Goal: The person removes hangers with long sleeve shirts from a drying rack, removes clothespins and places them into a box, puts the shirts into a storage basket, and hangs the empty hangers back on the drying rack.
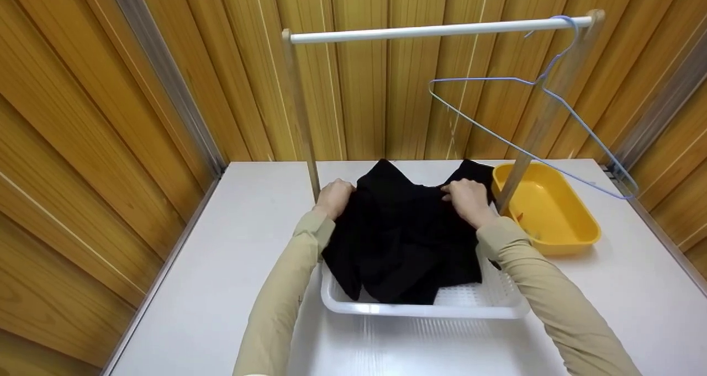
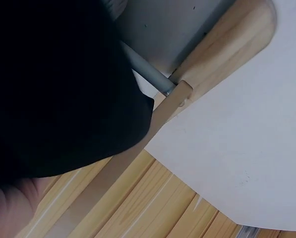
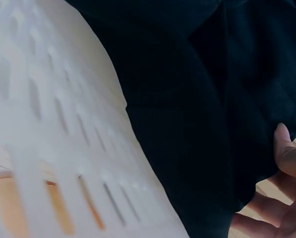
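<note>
A black cloth garment [image 1: 409,238] hangs between both hands, bunched over a white perforated basket [image 1: 425,310]. My left hand [image 1: 334,197] grips its upper left part, and my right hand [image 1: 468,200] pinches its upper right part. In the left wrist view the dark fabric [image 2: 63,99] covers most of the hand [image 2: 11,208]. The right wrist view has the thumb and fingers of the right hand [image 3: 286,183] on the edge of the garment [image 3: 187,99], beside the slotted basket wall [image 3: 63,109].
A rack with a white bar [image 1: 436,31] and wooden posts stands behind the basket. From the bar's right end hangs a blue wire hanger [image 1: 486,130]. A yellow tub [image 1: 558,216] sits at the right on the white table [image 1: 221,287]. Wood-patterned walls [image 1: 359,89] enclose it.
</note>
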Demonstrator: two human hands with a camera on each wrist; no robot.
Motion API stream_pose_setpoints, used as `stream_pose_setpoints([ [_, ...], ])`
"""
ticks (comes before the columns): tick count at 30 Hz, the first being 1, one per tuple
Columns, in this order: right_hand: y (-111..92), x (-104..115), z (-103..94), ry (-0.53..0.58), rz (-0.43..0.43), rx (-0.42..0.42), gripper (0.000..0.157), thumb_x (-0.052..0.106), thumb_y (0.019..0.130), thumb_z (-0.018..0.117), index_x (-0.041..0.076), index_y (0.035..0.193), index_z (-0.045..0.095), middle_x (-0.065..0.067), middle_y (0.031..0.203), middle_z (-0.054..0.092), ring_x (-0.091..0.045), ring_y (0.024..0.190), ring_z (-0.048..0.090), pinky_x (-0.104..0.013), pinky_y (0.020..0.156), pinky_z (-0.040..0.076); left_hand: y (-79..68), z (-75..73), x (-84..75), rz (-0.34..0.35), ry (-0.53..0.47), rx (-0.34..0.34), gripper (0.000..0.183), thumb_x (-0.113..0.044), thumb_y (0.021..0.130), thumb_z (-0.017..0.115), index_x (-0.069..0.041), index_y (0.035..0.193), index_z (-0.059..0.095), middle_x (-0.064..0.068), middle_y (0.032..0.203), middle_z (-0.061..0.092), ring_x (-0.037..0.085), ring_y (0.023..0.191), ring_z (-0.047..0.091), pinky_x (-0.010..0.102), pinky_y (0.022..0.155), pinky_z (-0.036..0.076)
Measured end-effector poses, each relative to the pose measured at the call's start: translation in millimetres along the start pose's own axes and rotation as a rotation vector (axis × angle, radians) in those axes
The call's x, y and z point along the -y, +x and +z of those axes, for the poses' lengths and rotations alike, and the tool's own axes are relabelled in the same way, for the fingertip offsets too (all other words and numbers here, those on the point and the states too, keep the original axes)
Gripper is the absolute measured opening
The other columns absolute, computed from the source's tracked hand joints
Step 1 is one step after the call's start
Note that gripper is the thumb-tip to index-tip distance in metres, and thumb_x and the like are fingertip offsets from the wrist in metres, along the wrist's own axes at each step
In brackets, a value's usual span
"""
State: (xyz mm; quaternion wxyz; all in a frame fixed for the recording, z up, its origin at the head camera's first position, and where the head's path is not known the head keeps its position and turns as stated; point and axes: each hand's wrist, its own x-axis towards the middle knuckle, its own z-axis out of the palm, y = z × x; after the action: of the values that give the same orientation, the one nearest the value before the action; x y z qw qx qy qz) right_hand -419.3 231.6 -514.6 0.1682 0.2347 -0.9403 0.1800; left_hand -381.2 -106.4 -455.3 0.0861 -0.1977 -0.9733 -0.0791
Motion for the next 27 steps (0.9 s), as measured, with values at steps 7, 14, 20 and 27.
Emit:
stream_pose_setpoints([
  [7,-11.6,81.6,-68.3,-0.122,0.013,-0.014,0.020,-0.004,0.074,0.060,0.005,0.085,0.073,-0.006,0.070,0.066,-0.032,0.070,0.061,-0.040,0.052,0.046,-7.4,-10.8,-5.3,0.048,0.034,-0.135,0.017,0.000,0.080,0.054,-0.003,0.068,0.065,0.016,0.072,0.060,0.031,0.067,0.059,0.038,0.056,0.048],
  [14,-8.9,71.2,-65.5,-0.143,0.015,-0.038,0.023,-0.006,0.072,0.058,0.009,0.080,0.074,-0.007,0.072,0.066,-0.034,0.065,0.060,-0.047,0.051,0.044,-3.3,-7.0,-5.0,0.075,0.122,-0.186,0.021,0.005,0.083,0.049,-0.002,0.070,0.064,0.017,0.072,0.060,0.033,0.064,0.059,0.040,0.051,0.048],
  [20,-8.2,71.1,-72.5,-0.061,0.045,-0.103,0.023,-0.008,0.074,0.057,0.004,0.085,0.073,-0.010,0.079,0.067,-0.037,0.069,0.059,-0.049,0.056,0.045,-11.7,-23.0,-16.7,0.085,0.142,-0.251,0.016,0.006,0.080,0.053,0.002,0.068,0.063,0.018,0.068,0.059,0.033,0.062,0.059,0.039,0.051,0.049],
  [27,-6.7,76.4,-87.5,0.087,0.065,-0.225,0.018,-0.009,0.075,0.059,0.000,0.085,0.071,-0.013,0.082,0.066,-0.034,0.076,0.061,-0.045,0.065,0.045,-13.8,-45.8,-32.8,0.041,0.151,-0.262,0.018,0.005,0.083,0.049,0.001,0.072,0.064,0.016,0.072,0.061,0.030,0.065,0.060,0.038,0.054,0.049],
])
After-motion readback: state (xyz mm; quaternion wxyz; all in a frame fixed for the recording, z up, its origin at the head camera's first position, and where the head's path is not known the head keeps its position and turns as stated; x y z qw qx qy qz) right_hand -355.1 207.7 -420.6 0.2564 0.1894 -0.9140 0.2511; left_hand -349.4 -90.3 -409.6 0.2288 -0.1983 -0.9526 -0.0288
